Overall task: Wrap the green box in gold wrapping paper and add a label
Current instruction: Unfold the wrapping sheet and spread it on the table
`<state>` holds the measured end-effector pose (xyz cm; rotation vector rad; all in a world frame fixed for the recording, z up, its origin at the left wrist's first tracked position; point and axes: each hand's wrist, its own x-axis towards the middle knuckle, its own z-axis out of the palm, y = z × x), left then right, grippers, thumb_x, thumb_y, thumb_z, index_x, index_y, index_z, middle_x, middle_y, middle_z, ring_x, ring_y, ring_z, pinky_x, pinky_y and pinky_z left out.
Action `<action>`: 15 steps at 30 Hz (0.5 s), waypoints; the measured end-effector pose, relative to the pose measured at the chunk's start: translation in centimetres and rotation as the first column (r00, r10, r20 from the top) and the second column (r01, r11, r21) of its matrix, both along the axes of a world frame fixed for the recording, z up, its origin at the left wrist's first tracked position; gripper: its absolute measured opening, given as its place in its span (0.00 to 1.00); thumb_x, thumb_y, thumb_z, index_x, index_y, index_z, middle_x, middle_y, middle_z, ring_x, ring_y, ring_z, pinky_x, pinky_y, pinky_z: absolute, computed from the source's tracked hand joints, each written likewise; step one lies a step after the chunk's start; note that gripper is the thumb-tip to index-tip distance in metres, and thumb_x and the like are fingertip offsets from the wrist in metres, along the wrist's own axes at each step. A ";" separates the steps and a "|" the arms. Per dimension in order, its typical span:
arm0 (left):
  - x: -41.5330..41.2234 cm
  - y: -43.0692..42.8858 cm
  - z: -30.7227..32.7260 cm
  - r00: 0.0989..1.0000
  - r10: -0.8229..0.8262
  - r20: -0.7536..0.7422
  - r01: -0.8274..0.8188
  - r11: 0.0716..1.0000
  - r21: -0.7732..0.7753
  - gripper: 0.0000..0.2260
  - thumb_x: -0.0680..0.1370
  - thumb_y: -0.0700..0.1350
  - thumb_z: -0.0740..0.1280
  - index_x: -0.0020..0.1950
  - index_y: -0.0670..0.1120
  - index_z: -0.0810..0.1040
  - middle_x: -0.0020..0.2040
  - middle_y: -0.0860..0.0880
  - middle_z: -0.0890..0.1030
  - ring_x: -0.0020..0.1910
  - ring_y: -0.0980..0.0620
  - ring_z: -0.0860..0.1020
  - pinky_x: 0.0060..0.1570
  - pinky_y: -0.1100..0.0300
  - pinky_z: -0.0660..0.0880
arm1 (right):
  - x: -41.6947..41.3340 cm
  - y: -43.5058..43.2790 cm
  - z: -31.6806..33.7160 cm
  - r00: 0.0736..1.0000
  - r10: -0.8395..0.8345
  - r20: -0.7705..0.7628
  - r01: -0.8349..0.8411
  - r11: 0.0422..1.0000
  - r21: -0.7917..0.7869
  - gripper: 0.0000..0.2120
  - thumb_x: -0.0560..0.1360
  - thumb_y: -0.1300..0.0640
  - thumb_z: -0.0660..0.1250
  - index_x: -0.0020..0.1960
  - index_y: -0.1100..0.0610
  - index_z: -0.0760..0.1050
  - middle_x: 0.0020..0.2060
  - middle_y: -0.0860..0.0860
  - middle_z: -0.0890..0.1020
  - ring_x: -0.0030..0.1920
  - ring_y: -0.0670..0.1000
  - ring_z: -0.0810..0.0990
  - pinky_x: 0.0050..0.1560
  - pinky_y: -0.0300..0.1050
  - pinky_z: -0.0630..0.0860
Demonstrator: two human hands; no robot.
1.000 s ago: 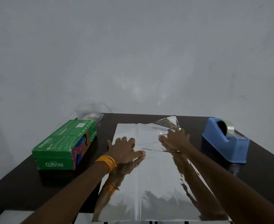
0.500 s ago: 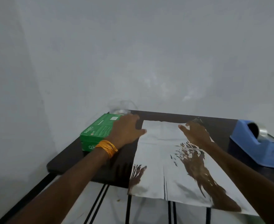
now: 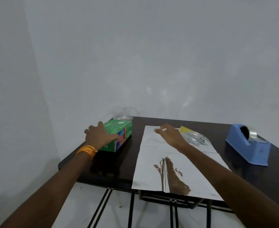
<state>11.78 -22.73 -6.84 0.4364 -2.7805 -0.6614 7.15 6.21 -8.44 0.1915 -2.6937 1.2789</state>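
Two bare arms are stretched forward over a dark bench [image 3: 136, 137] set against a grey wall [image 3: 152, 63]. The left hand [image 3: 101, 137], its wrist ringed by orange bangles [image 3: 86, 151], is laid on the near end of the green box [image 3: 119, 129], which lies at the bench's far left corner. The fingers are curled over the box's left edge and the thumb is pressed along its top, so the box is gripped. The right hand [image 3: 170, 135] is held over the far end of the wrapping paper [image 3: 152, 162], palm turned down, fingers loosely bent, with nothing held in them. The sheet is spread silver side up down the middle of the bench (a gold corner is turned up just beside the right hand), and its near edge is hung over the bench's front. The right forearm is mirrored in the foil. A blue tape dispenser [image 3: 249, 145] is stood at the right, well apart from the box. Something clear [image 3: 124, 112], too faint to be identified, is seen behind the box.
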 end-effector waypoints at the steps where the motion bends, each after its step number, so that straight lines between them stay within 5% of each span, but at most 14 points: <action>1: 0.0 0.3 0.2 0.999 -0.033 -0.031 0.034 0.999 0.019 0.51 0.50 0.76 0.66 0.63 0.45 0.69 0.59 0.40 0.75 0.60 0.40 0.72 0.50 0.53 0.69 | 0.3 0.1 0.1 0.999 0.021 0.039 -0.017 0.995 -0.103 0.19 0.77 0.39 0.66 0.59 0.52 0.73 0.61 0.53 0.77 0.57 0.53 0.77 0.55 0.49 0.76; 6: 0.3 3.7 1.8 0.953 -0.233 -0.192 0.265 0.950 0.163 0.46 0.50 0.72 0.67 0.62 0.49 0.73 0.55 0.47 0.77 0.51 0.47 0.77 0.47 0.55 0.76 | 1.2 1.9 1.4 0.973 0.102 0.206 0.016 0.864 -0.503 0.26 0.76 0.37 0.66 0.68 0.51 0.70 0.65 0.55 0.73 0.62 0.58 0.76 0.61 0.55 0.78; 9: -0.6 6.0 2.1 0.884 -0.423 -0.198 0.460 0.862 0.214 0.38 0.55 0.66 0.77 0.61 0.55 0.74 0.57 0.50 0.77 0.52 0.49 0.77 0.47 0.55 0.77 | 0.9 4.4 1.7 0.962 0.121 0.245 0.068 0.764 -0.642 0.32 0.74 0.33 0.66 0.71 0.50 0.68 0.65 0.56 0.73 0.64 0.60 0.76 0.63 0.60 0.77; 12: -1.9 8.2 1.7 0.787 -0.602 -0.135 0.614 0.746 0.256 0.36 0.57 0.61 0.80 0.63 0.56 0.75 0.61 0.51 0.75 0.55 0.51 0.77 0.55 0.53 0.76 | 0.8 7.1 1.5 0.953 0.090 0.288 0.162 0.652 -0.741 0.29 0.72 0.38 0.72 0.66 0.54 0.75 0.56 0.56 0.83 0.56 0.58 0.82 0.60 0.58 0.79; 15: -3.4 10.1 0.6 0.716 -0.689 -0.110 0.686 0.666 0.293 0.33 0.61 0.54 0.81 0.64 0.55 0.76 0.62 0.50 0.75 0.56 0.50 0.77 0.57 0.52 0.77 | 1.4 9.7 0.4 0.948 -0.060 0.313 0.269 0.677 -0.685 0.21 0.72 0.51 0.75 0.61 0.61 0.79 0.45 0.57 0.86 0.45 0.56 0.85 0.54 0.55 0.82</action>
